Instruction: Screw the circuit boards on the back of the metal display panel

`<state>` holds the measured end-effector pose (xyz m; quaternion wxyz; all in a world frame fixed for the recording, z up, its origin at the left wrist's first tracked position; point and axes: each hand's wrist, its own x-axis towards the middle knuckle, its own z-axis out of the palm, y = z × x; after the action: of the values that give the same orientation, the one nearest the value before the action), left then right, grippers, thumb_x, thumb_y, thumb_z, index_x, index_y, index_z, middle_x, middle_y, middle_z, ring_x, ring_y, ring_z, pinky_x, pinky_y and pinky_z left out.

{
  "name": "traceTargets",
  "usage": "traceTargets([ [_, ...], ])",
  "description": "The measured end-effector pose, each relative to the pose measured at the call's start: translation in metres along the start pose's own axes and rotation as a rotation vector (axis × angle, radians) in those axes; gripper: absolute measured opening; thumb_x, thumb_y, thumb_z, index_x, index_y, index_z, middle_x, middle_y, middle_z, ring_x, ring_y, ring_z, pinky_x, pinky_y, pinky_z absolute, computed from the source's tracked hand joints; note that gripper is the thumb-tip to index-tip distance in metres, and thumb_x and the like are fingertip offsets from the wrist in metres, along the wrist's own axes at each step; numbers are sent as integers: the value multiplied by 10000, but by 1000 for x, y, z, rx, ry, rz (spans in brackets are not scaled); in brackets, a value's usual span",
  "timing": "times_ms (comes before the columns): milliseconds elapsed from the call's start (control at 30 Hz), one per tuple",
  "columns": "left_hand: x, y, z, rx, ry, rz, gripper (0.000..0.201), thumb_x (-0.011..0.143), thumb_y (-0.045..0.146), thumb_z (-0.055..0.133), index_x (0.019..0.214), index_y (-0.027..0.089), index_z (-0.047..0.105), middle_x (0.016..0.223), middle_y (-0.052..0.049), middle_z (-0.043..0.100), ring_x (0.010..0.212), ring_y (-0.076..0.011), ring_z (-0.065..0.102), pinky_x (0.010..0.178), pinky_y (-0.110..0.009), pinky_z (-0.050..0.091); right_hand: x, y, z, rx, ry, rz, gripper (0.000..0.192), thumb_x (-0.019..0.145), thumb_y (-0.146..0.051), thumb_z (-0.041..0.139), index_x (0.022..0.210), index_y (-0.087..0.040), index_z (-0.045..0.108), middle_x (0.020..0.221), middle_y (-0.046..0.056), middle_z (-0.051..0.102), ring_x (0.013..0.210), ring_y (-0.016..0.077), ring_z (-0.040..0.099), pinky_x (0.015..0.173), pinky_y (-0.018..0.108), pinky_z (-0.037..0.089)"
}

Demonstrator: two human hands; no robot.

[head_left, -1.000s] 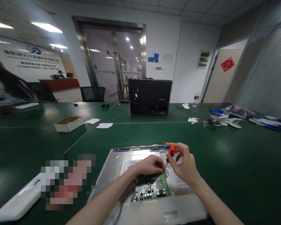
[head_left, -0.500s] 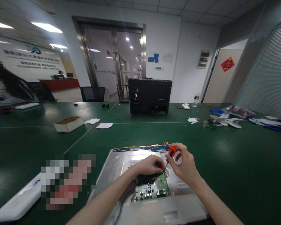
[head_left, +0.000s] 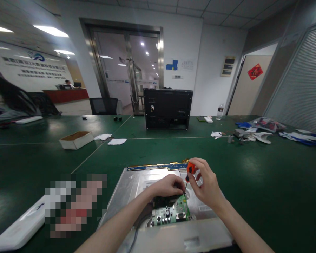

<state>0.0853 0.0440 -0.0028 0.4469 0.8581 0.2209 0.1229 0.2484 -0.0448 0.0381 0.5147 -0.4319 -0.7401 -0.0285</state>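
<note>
1. My left hand (head_left: pixel 166 186) stays pressed, fingers curled, on the green circuit board (head_left: pixel 173 212) atop the metal panel (head_left: pixel 137 182).
2. My right hand (head_left: pixel 204 184), pinching the orange screwdriver (head_left: pixel 189 169), has edged slightly left; tip still at the board's corner, so I judge the screw work ongoing.

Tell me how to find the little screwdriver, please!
Start at the big silver metal panel lying flat on the green table, nearest the camera. A small green circuit board sits on it, and the right hand holds the small orange-handled screwdriver over the board's far corner. It is the only orange thing there.
</note>
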Motion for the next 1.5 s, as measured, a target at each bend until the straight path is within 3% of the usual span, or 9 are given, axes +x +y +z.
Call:
traceTargets([
  [300,-1,3,-1,15,23,28,109,678,62,619,731,139,676,641,34,596,621,-110,524,618,-190,404,-2,8,2,-35,61,-3,285,839,-232,596,1093,-217,468,899,37,543,615,110,525,486,224,483],
  [633,-1,3,0,41,15,11,102,692,80,618,745,145,676,659,33,609,630,-116,539,632,-199,412,1,3,0,-63,18,-20,323,867,-142,513,1177,-226,478,1041,74,567,669,103,564,544,227,492],
  [967,-1,4,-1,27,21,13,110,682,69,623,741,144,679,646,36,599,614,-109,532,618,-190,405,-7,7,4,-82,83,98,294,842,-266,578,1089,-204,433,949,66,634,557,101,569,502,237,466],
  [1300,-2,4,0,25,23,2,111,686,71,621,745,148,675,671,31,610,645,-121,547,625,-196,411,0,3,-2,-56,-1,12,273,871,-186,502,1142,-208,467,1093,102,560,712,120,589,533,229,493],
  [1500,-1,2,-1,31,15,8,112,677,73,620,737,149,677,649,36,608,627,-115,536,634,-199,410,-1,4,0,-34,41,14,223,847,-209,551,1054,-207,468,985,65,604,656,111,576,544,224,475],
])
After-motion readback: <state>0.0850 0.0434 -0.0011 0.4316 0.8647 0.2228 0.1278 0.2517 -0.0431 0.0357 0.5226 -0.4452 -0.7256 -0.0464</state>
